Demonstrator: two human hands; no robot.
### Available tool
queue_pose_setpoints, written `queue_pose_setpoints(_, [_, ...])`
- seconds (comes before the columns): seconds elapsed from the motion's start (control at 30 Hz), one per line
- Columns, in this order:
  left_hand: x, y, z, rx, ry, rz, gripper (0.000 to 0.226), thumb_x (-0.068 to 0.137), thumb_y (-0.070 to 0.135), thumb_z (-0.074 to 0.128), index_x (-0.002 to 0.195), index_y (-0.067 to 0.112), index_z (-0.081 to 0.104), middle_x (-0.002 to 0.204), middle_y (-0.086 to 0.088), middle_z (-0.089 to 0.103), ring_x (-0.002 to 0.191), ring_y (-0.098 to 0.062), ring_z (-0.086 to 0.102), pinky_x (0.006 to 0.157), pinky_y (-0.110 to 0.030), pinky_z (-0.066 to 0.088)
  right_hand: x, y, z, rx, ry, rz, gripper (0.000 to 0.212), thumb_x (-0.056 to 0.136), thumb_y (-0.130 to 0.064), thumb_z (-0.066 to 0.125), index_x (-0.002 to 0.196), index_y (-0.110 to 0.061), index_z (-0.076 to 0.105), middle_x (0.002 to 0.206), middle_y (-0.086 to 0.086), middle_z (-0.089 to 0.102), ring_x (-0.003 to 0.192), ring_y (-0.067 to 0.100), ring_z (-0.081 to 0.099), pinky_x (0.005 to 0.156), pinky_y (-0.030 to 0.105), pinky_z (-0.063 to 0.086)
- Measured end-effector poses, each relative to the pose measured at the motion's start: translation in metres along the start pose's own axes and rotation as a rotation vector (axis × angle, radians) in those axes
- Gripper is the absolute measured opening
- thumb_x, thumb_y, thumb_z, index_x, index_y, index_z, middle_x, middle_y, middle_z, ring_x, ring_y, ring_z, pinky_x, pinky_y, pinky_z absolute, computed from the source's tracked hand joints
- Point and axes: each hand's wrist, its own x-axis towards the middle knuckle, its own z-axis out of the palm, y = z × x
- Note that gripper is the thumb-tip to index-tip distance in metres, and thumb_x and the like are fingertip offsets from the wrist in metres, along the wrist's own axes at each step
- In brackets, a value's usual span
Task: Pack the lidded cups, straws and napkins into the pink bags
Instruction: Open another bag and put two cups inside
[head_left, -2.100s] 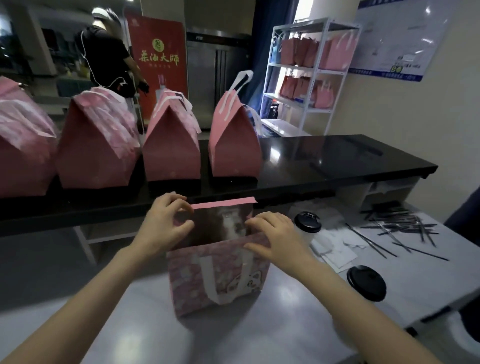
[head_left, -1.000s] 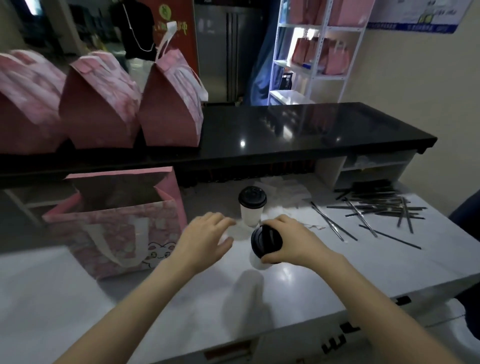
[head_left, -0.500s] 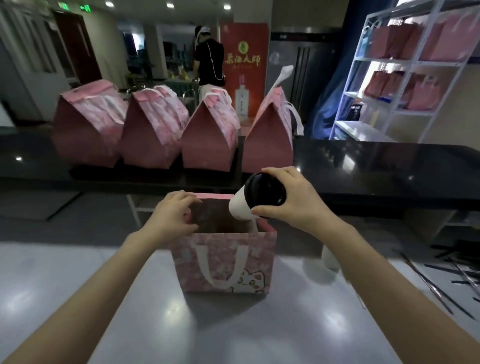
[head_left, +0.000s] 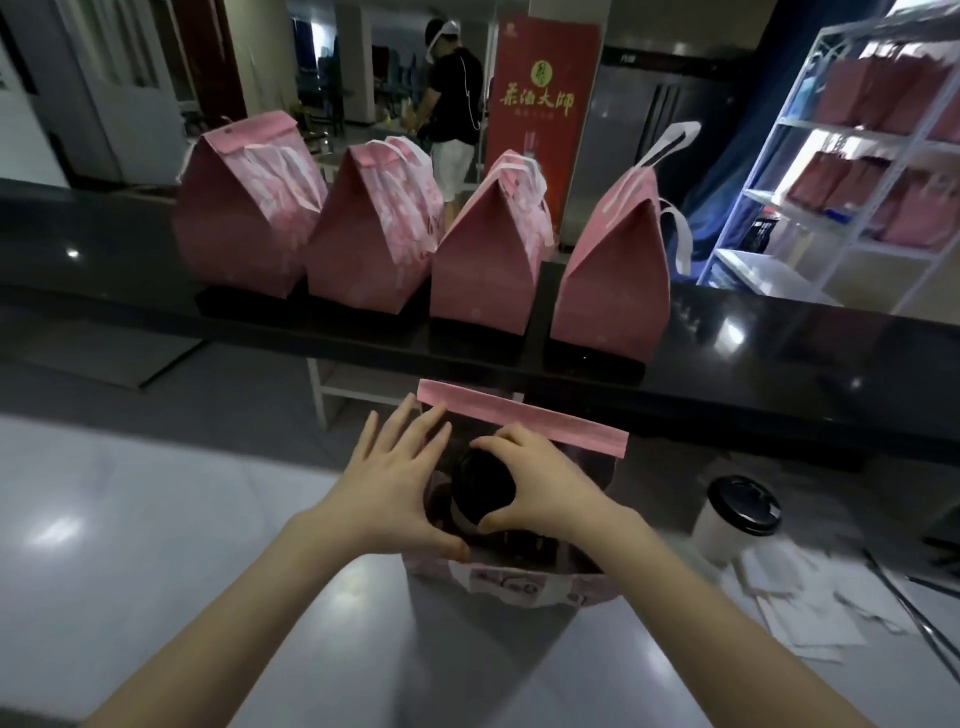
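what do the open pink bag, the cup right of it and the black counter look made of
Open pink bag: likely matte paper or non-woven fabric; its flap holds a crisp fold. Cup: white matte body, probably paper, under a black lid, probably plastic. Black counter: polished stone or similar; it shows bright reflections.

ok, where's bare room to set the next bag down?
Free: table left of the open bag, wide and bare; counter right of the four closed bags. Crowded: right of the open bag, with the spare cup, napkins, straws. Right hand holds a cup in the open bag.
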Motion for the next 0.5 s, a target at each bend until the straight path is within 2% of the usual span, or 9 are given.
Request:
queue_pose_setpoints(0.2, [-0.013, 0.010, -0.002, 0.051, 0.035, 0.040, 0.133, 0.053, 0.088, 0.047, 0.153, 0.020, -0.008, 0.157, 0.003, -0.029, 0.134, -0.018, -0.044, 0.113, -0.043, -0.023, 0.006, -0.012, 0.029, -0.090, -0.076, 0.052, 0.090, 0.066, -0.036, 0.082, 0.142, -0.030, 0.034, 0.135, -0.001, 0.042, 0.123, 0.025, 0.044, 0.093, 0.043, 0.049])
queue_pose_setpoints(0.37, [-0.019, 0.015, -0.002, 0.019, -0.001, 0.049, 0.134, 0.054, 0.086, 0.055, 0.154, 0.021, -0.007, 0.148, 0.010, -0.041, 0.136, -0.019, -0.043, 0.112, -0.041, -0.019, 0.013, -0.024, 0.038, -0.140, -0.075, 0.006, 0.091, 0.066, -0.031, 0.083, 0.143, -0.020, 0.036, 0.137, 0.002, 0.039, 0.120, 0.025, 0.044, 0.091, 0.041, 0.050])
queue_pose_setpoints(0.5, [-0.018, 0.012, -0.004, 0.012, -0.032, 0.051, 0.135, 0.054, 0.086, 0.058, 0.153, 0.023, -0.010, 0.142, 0.013, -0.045, 0.136, -0.018, -0.043, 0.111, -0.040, -0.019, 0.012, -0.024, 0.046, -0.165, -0.121, 0.001, 0.091, 0.068, -0.028, 0.083, 0.144, -0.021, 0.034, 0.140, 0.002, 0.036, 0.122, 0.026, 0.043, 0.092, 0.043, 0.050])
